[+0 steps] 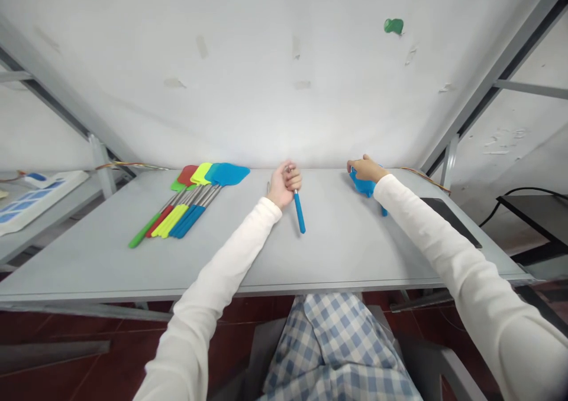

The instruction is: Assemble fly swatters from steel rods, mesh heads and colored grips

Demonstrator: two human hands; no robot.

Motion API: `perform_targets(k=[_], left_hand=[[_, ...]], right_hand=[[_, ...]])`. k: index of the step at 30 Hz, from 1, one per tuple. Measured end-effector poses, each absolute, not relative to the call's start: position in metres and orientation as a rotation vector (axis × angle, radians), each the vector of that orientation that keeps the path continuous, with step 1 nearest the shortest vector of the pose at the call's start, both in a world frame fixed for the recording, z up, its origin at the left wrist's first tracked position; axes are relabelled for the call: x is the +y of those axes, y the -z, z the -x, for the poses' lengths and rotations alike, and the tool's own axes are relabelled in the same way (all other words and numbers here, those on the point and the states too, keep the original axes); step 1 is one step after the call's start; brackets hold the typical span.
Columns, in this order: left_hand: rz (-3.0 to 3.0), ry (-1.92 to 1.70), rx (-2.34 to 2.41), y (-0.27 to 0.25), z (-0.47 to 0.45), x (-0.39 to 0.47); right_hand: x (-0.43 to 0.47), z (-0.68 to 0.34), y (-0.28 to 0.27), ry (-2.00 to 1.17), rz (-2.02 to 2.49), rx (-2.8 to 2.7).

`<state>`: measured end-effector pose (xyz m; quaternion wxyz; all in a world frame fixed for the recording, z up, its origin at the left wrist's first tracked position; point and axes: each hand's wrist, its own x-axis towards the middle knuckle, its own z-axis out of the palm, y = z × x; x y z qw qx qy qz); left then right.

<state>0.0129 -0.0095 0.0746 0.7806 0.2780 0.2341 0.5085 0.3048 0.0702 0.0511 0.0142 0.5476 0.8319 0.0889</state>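
Observation:
Near the middle of the table my left hand point(284, 184) is closed around the metal rod of a blue-handled fly swatter point(300, 213), its handle pointing toward me. The head of that swatter is not visible. Farther right, my right hand point(366, 169) has its fingers curled on the edge of a blue fly swatter head point(364, 187). A short blue handle end shows beside my right sleeve; the rest is covered by my arm. On the left side lies a fanned row of several fly swatters point(190, 203) in green, red, yellow and blue, handles toward me.
The grey table point(248, 259) meets a white wall at the back. A flat black object point(450, 220) lies right of my right forearm. Metal frame posts stand at both sides. A white power strip point(42, 200) rests on the left-hand surface.

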Motion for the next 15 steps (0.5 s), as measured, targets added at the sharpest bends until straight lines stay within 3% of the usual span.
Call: perform_targets(k=[8,13,15], left_hand=[[-0.713,-1.099,0.577,-0.035,-0.034,-0.013],[-0.941,-1.137,0.675,-0.021,-0.036,-0.013],[-0.943,-1.138,0.65,-0.019,-0.036,-0.013]], right_hand=[[0.085,-0.296,-0.041,-0.254,-1.704,2.631],[0.063,-0.28,-0.04,-0.469,-1.776,2.658],[0.042,-0.269,-0.04,-0.333,-1.843,2.763]])
